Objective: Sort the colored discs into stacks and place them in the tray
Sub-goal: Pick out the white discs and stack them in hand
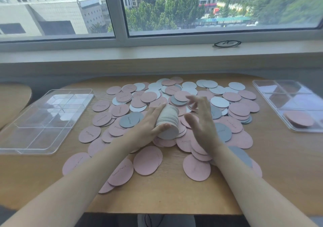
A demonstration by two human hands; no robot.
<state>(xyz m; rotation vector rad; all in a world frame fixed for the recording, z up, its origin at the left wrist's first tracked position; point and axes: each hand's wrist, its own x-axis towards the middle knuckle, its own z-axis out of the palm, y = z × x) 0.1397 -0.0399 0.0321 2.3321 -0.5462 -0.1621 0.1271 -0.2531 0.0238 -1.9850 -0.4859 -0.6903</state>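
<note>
Bright, even daylight comes in through the window [192,8] at the far side, leaving only soft, faint shadows on the table [174,191]. Pale glare washes both clear trays [52,118]. The right hand [201,120] is motion-blurred. Wide-angle distortion bends the windowsill [139,52] and smears the upper right corner.

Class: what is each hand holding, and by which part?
Left hand grips the white disc stack round its edge; right hand holds nothing.
</note>
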